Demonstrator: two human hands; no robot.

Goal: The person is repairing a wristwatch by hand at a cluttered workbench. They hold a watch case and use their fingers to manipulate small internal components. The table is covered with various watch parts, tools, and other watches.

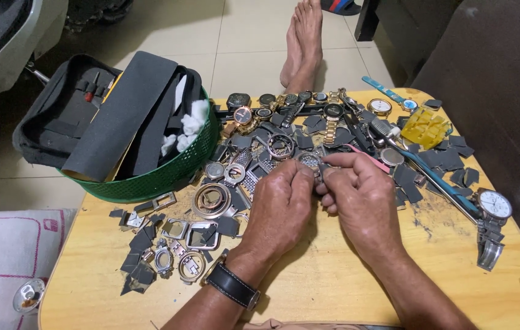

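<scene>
Wrist nearest the lens: left forearm with a black-strap wristwatch (233, 286), then both hands meeting mid-counter. Left hand (279, 205) fingers (299, 174) curled tight, pinching a small round watch case (310, 161) at its left edge. Right hand (362, 198) fingers (333, 172) closed on the same case from the right, thumb and forefinger tips just touching the left hand's. Case sits at the fingertips, away from the body, face up, probably with a bit of bracelet hanging under it; hard to tell, hands cover it. Both hands equally near, left slightly over it.

Outward: spread of silver watch cases and bezels (211, 200) left of the left hand, dark grey sandpaper scraps (141, 241) among them. Row of finished watches (284, 107) beyond the hands. Blue-handled tool (437, 180) lies diagonally right of the right hand, long axis running away-left to near-right. White-dial watch (494, 205) on steel bracelet at the right edge. Green mesh basket (168, 174) with a grey sandpaper sheet and cotton wads far left. Wooden counter (333, 287) bare near the body
</scene>
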